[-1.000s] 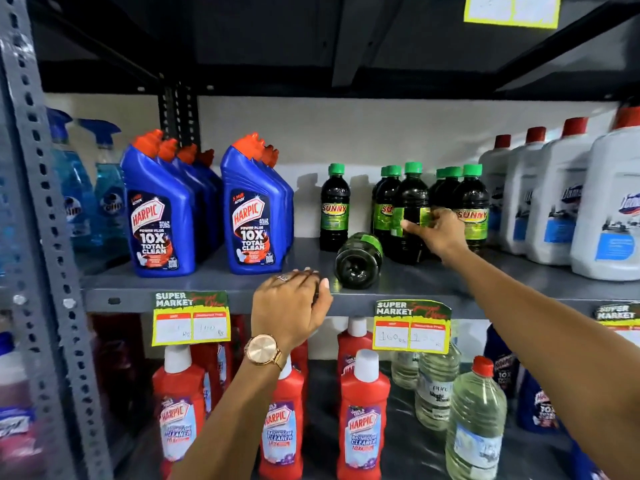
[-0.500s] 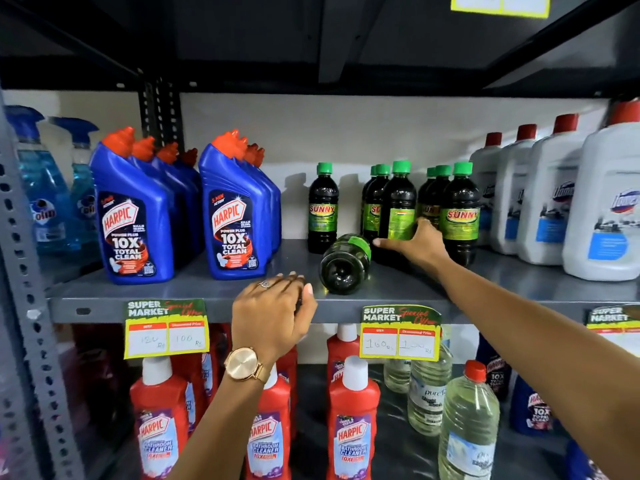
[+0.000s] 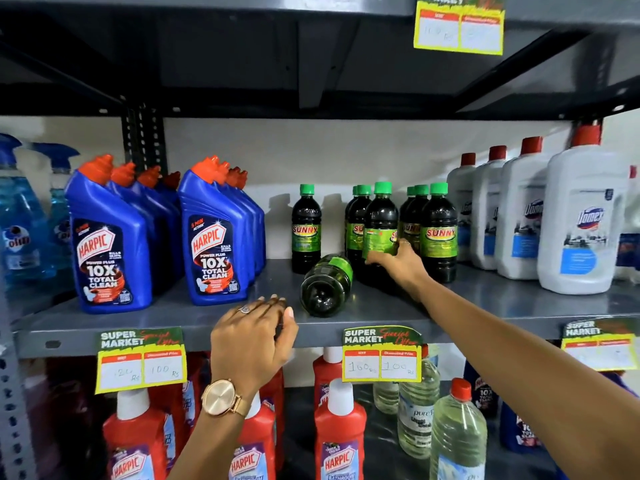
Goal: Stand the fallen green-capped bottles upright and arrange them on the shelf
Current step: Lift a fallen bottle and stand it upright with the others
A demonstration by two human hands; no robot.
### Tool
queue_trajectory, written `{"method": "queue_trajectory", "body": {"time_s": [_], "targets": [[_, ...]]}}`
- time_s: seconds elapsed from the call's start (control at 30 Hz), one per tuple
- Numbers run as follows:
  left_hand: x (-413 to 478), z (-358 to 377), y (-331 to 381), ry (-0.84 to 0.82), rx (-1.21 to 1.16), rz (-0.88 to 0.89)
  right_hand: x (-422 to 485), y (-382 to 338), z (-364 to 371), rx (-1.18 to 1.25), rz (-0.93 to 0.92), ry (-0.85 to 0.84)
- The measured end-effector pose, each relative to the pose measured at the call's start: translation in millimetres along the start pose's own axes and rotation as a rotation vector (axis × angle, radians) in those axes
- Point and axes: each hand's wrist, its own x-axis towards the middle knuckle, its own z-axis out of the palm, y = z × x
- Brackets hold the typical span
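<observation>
Fallen bottle (image 3: 326, 285) lies mid-frame on shelf (image 3: 502, 306), axis front-to-back, base at camera, top toward wall. Right hand (image 3: 398, 263) fingers wrap standing bottle (image 3: 380, 220) beside it. Left hand (image 3: 252, 339) loosely curled on shelf edge, holding nothing.

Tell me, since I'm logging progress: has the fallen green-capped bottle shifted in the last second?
No. The fallen bottle still lies just up and left of the middle price tag, as before; only the view shifted.
</observation>
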Motion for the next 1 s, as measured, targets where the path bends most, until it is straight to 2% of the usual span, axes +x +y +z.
{"method": "queue_trajectory", "body": {"time_s": [0.2,0.37,0.5,0.8,0.97,1.0], "targets": [[0,-1,0,-0.038,-0.021,-0.01,-1,3,-2,-0.157,-0.035,0.057],[0,-3,0,-0.058,-0.04,-0.014,3,3,-4,0.007,0.002,-0.013],[-1,-1,-1,-0.044,-0.039,-0.011,3,7,-9,-0.081,-0.07,0.004],[0,1,-3,-0.012,-0.045,0.016,-2,0,-8,-0.204,-0.067,0.035],[0,-3,-8,-0.114,-0.02,0.051,-19,-15,-13,-0.205,-0.276,0.352],[1,-5,-11,-0.13,-0.002,0.065,-23,-21,-14,-0.215,-0.314,0.355]]}}
